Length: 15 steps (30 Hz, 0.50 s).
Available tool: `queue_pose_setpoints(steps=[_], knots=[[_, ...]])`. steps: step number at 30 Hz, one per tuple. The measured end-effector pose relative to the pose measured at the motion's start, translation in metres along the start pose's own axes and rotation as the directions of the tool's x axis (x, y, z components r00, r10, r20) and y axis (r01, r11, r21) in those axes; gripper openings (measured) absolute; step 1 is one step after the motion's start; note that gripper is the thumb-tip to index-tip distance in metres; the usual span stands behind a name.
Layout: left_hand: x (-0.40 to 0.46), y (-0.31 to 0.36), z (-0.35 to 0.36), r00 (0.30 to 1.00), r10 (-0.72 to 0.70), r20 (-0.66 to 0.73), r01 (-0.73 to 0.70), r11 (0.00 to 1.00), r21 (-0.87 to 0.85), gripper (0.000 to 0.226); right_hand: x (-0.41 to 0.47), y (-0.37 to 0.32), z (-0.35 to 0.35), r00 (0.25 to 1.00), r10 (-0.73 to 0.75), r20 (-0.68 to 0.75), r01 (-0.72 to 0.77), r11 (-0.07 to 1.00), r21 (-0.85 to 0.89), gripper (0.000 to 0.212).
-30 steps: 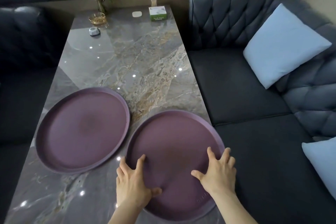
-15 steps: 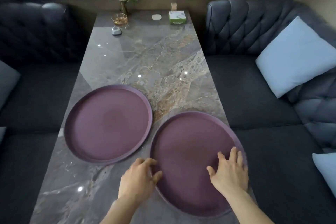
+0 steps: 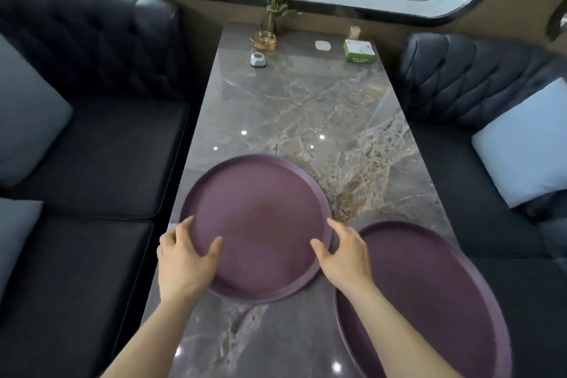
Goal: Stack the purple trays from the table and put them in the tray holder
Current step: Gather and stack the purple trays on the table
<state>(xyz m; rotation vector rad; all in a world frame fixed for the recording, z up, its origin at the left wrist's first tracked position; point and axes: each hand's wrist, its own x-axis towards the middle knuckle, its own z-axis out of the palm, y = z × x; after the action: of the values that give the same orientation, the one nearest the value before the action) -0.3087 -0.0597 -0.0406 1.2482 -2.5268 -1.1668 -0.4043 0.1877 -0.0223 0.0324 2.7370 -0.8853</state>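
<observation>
Two round purple trays lie on the marble table (image 3: 306, 120). The left tray (image 3: 260, 218) is in the middle of the view, and the right tray (image 3: 429, 301) sits at the near right, overhanging the table's edge. My left hand (image 3: 184, 258) grips the left tray's left rim, thumb on its inner face. On that tray's right rim is my right hand (image 3: 345, 256), thumb inside and fingers over the edge, between the two trays. No tray holder is in view.
At the table's far end stand a small plant (image 3: 277, 6), a glass dish (image 3: 264, 41), a small grey object (image 3: 258, 59), a white pad (image 3: 322, 45) and a green box (image 3: 359, 51). Dark sofas (image 3: 107, 163) with pale cushions (image 3: 521, 144) flank the table.
Both hands have left the right tray and moved left onto the rims of the left tray. The view has swung left, so the right tray now sits at the right edge.
</observation>
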Motion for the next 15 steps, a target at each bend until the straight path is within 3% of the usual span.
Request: queue_pose_setpoints(steps=[3, 6, 9, 15], knots=[[0.017, -0.013, -0.006, 0.99, -0.08, 0.114, 0.089, 0.993, -0.079, 0.09, 0.012, -0.01, 0.018, 0.988, 0.11, 0.109, -0.117, 0.992, 0.052, 0.085], [0.022, -0.022, -0.003, 0.977, -0.052, 0.205, 0.085, 0.983, -0.16, 0.098, 0.018, -0.014, 0.033, 0.961, 0.22, 0.169, -0.249, 0.952, 0.179, 0.101], [0.026, -0.026, 0.0, 0.98, -0.051, 0.191, 0.09, 0.975, -0.201, 0.097, 0.02, -0.017, 0.044, 0.952, 0.269, 0.148, -0.294, 0.936, 0.193, 0.105], [0.033, -0.034, -0.001, 0.974, -0.206, 0.096, 0.227, 0.916, -0.33, 0.09, 0.019, -0.021, 0.047, 0.951, 0.31, 0.016, -0.309, 0.938, 0.159, 0.097]])
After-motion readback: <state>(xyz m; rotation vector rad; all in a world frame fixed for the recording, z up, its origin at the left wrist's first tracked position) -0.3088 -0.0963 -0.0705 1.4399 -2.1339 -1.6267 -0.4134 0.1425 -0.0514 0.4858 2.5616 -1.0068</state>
